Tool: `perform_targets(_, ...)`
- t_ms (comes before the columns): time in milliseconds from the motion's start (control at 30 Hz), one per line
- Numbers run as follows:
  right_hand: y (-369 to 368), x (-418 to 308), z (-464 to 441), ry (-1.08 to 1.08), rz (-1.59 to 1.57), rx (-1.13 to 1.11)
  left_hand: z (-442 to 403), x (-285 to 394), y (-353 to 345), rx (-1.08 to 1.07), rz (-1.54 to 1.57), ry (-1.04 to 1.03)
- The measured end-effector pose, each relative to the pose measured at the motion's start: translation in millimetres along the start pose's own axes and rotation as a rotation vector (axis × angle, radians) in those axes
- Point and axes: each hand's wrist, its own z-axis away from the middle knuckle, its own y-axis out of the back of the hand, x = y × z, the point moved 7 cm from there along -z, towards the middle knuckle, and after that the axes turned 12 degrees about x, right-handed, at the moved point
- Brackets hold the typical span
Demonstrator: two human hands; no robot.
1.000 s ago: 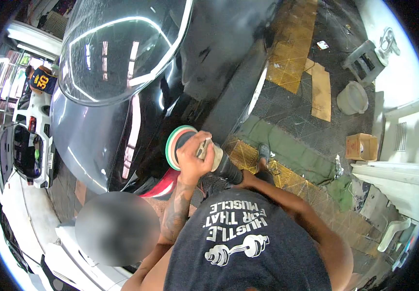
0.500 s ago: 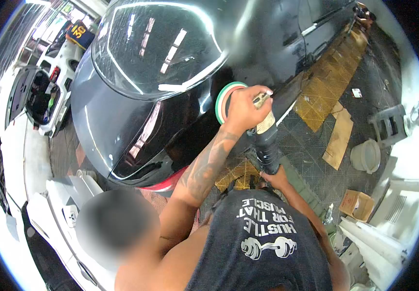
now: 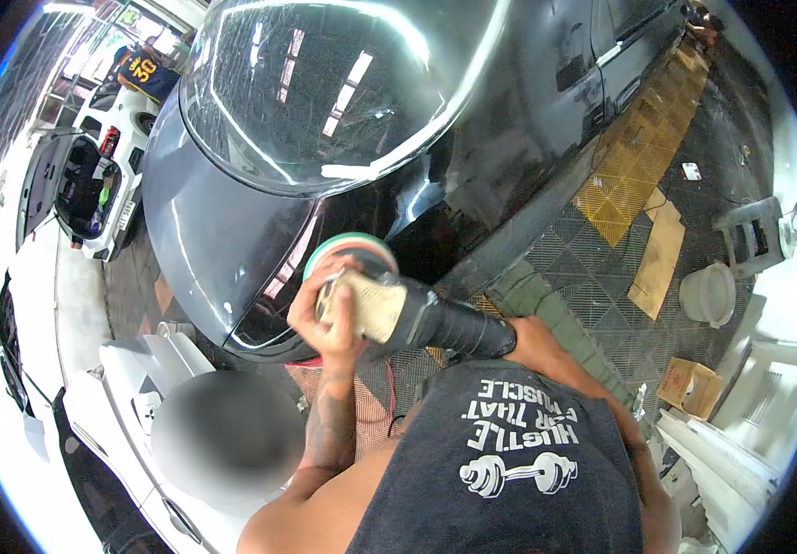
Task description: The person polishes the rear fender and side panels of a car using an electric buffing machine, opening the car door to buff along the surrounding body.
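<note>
Both hands hold a polisher [image 3: 454, 323] with a tan head and a black body. My left hand [image 3: 329, 309] wraps round its tan head, and my right hand [image 3: 532, 343] grips the far end of the black body. The round pad [image 3: 352, 246], green-edged with a pale and orange layer, faces the glossy dark car [image 3: 472, 175] by its lower corner panel. My hand and the tool partly cover the pad, so contact with the paint cannot be made out. Light strips reflect in the car's curved glass [image 3: 325, 102].
A white car [image 3: 108, 198] with its tailgate up and a person in a number 30 jersey [image 3: 147, 74] are at the upper left. Rightward are a bucket [image 3: 708, 294], a grey stool [image 3: 751, 238], cardboard [image 3: 659, 254] and an open box [image 3: 689, 388].
Over the last half second, the polisher and my left hand have moved left and down along the car, and the tool has swung closer to level. Earlier, the view shifted and both hands rose to the right.
</note>
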Motion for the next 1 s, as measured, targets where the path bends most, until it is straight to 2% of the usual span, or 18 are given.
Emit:
perform_targets(67, 12, -3, 6, -0.069, 0.051, 0.045, -14, -2, -28, -0.124, -0.093, -0.066)
perform_targets(133, 17, 2, 10, -0.140, 0.095, 0.091, -21, -14, -50, -0.182, 0.038, 0.004)
perform_targets(200, 20, 2, 7, -0.082, 0.104, 0.104, -20, -15, -46, -0.169, 0.077, 0.038)
perform_targets(267, 28, -20, 4, -0.017, 0.139, 0.059, -19, -12, -18, -0.082, 0.045, -0.022)
perform_targets(367, 21, -38, 0, 0.058, 0.133, 0.014, -23, -11, 7, -0.020, 0.128, 0.053)
perform_targets(433, 16, -29, -1, 0.085, 0.146, 0.001, -30, -10, -5, -0.020, 0.172, 0.097)
perform_targets(467, 20, -24, 1, 0.087, 0.153, 0.009, -37, -9, -19, -0.075, 0.061, 0.033)
perform_targets(533, 34, -12, 3, -0.110, 0.039, 0.086, -41, -12, -64, -0.155, 0.038, 0.023)
perform_targets(567, 38, -8, 4, -0.105, 0.048, 0.084, -43, -13, -91, -0.207, 0.030, 0.033)
perform_targets(633, 52, 21, 6, -0.337, -0.107, 0.141, -42, -21, -147, -0.286, 0.046, 0.021)
perform_targets(667, 45, 42, 6, -0.327, -0.098, 0.136, -40, -25, -172, -0.317, 0.067, -0.003)
perform_targets(733, 38, 91, 1, -0.235, -0.149, 0.390, -33, -28, -208, -0.440, 0.001, -0.037)
perform_targets(767, 28, 98, -2, -0.277, -0.204, 0.207, -28, -26, -214, -0.442, 0.007, -0.044)
perform_targets(833, 23, 86, 7, -0.280, -0.172, 0.234, -22, -25, -212, -0.460, -0.014, -0.024)
perform_targets(933, 14, 71, 15, -0.297, -0.068, 0.285, -25, -21, -173, -0.425, 0.017, -0.059)
perform_targets(967, 11, 55, 16, -0.352, 0.000, 0.223, -30, -20, -155, -0.321, 0.032, -0.107)
perform_targets(1000, 7, 39, 17, -0.408, 0.067, 0.160, -37, -15, -136, -0.388, -0.013, -0.069)
